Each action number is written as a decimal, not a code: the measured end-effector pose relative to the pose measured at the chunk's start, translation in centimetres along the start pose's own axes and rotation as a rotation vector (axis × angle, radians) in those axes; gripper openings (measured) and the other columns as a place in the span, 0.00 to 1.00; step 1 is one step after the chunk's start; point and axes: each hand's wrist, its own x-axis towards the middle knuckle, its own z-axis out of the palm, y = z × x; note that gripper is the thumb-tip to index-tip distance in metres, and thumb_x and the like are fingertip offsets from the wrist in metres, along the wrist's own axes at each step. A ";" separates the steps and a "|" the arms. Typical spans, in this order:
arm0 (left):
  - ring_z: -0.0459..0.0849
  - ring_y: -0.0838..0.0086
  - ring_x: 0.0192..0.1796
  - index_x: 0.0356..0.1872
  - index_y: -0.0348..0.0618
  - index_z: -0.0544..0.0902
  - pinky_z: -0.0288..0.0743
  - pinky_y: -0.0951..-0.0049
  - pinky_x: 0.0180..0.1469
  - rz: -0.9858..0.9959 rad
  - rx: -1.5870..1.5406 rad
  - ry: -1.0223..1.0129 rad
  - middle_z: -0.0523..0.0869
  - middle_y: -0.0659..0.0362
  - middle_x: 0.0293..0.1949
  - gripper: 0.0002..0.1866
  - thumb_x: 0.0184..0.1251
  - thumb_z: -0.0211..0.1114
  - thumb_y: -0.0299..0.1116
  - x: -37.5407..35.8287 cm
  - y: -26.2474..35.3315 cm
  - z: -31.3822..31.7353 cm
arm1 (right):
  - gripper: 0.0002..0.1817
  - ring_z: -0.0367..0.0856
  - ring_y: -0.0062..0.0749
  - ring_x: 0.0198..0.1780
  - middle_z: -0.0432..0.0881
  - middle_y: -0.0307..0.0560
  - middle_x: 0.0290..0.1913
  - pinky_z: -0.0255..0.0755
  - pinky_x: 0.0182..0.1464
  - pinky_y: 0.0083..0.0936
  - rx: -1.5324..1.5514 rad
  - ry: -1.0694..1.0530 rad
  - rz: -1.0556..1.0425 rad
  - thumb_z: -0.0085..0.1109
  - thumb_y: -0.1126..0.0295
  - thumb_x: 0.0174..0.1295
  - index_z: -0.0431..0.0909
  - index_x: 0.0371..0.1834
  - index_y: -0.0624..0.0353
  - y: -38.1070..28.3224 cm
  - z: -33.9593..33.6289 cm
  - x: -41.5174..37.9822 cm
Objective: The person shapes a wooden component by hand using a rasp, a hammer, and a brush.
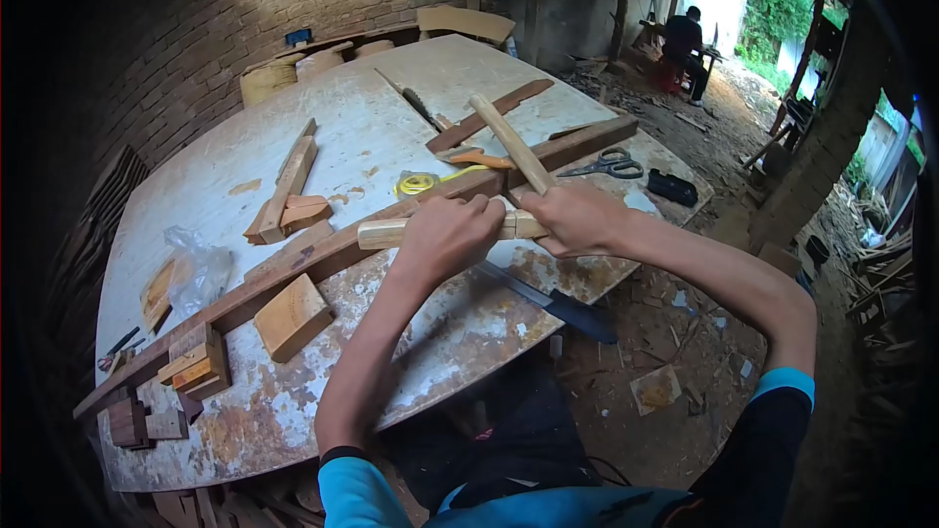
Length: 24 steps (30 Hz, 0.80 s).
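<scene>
Fingers closed, my left hand (pixel 448 235) grips the pale bar (pixel 380 234) crosswise at frame centre | my right hand (pixel 579 220) clasps the slanting stick (pixel 513 145), rising up-left.

The person wears a short-sleeved shirt (pixel 553 508) in bright blue and black. At the lower left of the frame, the left sleeve (pixel 362 494) is turquoise, edged with a narrow black band (pixel 342 454). At the lower right, the right sleeve (pixel 758 450) is mostly black and finishes in a turquoise cuff (pixel 785 383). Across the bottom edge, the shirt front is blue with dark markings and a thin orange line toward the right. Dark trousers (pixel 489 420) show at the bottom centre, with a small pinkish mark. Both forearms are uncovered below the sleeves.
</scene>
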 end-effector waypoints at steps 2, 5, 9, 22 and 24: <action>0.81 0.62 0.21 0.24 0.41 0.73 0.73 0.64 0.21 -0.001 -0.023 -0.042 0.79 0.56 0.21 0.06 0.54 0.58 0.31 0.3 0.7 -0.3 | 0.12 0.80 0.54 0.35 0.79 0.59 0.28 0.74 0.38 0.41 -0.002 0.064 -0.087 0.59 0.72 0.45 0.71 0.31 0.67 0.6 0.6 -0.7; 0.81 0.62 0.21 0.24 0.41 0.73 0.74 0.64 0.21 0.011 -0.070 -0.040 0.79 0.55 0.21 0.05 0.54 0.57 0.30 0.1 1.1 -0.1 | 0.12 0.80 0.55 0.33 0.79 0.59 0.27 0.74 0.36 0.42 -0.012 0.032 -0.098 0.58 0.73 0.45 0.71 0.31 0.67 0.6 0.2 -1.0; 0.79 0.61 0.20 0.28 0.43 0.72 0.71 0.63 0.20 0.019 -0.135 -0.019 0.78 0.56 0.21 0.06 0.51 0.60 0.29 -0.1 0.8 1.3 | 0.11 0.80 0.55 0.33 0.79 0.59 0.26 0.74 0.35 0.43 -0.044 -0.056 -0.087 0.58 0.72 0.45 0.71 0.31 0.67 1.0 -0.2 -1.4; 0.80 0.62 0.33 0.47 0.39 0.72 0.71 0.64 0.36 -0.719 -0.794 -0.453 0.80 0.49 0.30 0.24 0.65 0.55 0.52 -7.0 0.8 -7.1 | 0.35 0.69 0.40 0.53 0.71 0.47 0.50 0.60 0.56 0.38 -0.080 0.381 -0.472 0.71 0.58 0.38 0.70 0.54 0.51 2.0 -4.1 3.0; 0.77 0.68 0.38 0.48 0.35 0.72 0.70 0.66 0.44 -1.005 -1.079 -0.458 0.79 0.51 0.36 0.22 0.71 0.48 0.48 -10.3 0.5 -7.2 | 0.31 0.69 0.43 0.56 0.71 0.49 0.52 0.60 0.58 0.40 -0.139 0.470 -0.385 0.67 0.62 0.44 0.70 0.54 0.50 3.7 -3.8 4.3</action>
